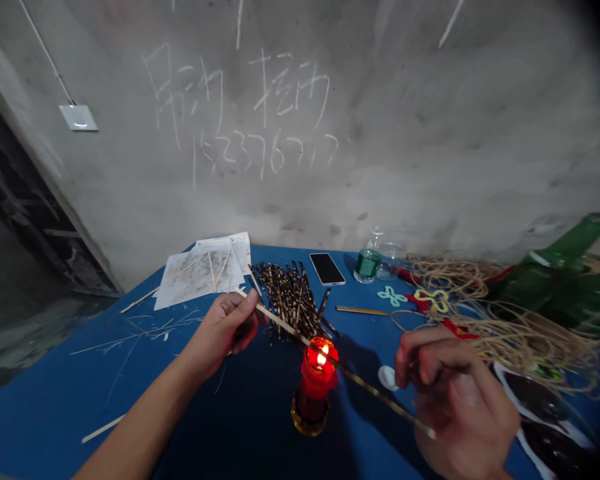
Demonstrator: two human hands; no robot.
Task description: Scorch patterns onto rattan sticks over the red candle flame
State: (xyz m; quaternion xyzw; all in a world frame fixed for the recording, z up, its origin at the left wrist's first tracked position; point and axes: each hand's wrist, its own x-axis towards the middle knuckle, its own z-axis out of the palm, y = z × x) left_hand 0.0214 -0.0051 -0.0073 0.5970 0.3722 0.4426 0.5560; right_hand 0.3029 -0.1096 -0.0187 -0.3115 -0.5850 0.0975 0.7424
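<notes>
My left hand (230, 323) is closed, pinching a thin wooden stick (275, 317) near its pale end. The stick slants down to the right across the top of a lit red candle (316, 380), and its right part is scorched brown. Close to the stick's right end, my right hand (455, 393) is loosely curled, fingers apart, with nothing visible gripped in it; its edges are slightly blurred. Behind the candle lies a pile of dark, scorched sticks (293, 293).
Sooty paper (180, 280) with pale sticks lies at left on the blue table (35, 407). Toward the back are a phone (327, 269), a plastic bottle (367, 260) and a glass jar (391, 260). Coiled cane strips (540, 340) and green bottles (555, 273) crowd the right.
</notes>
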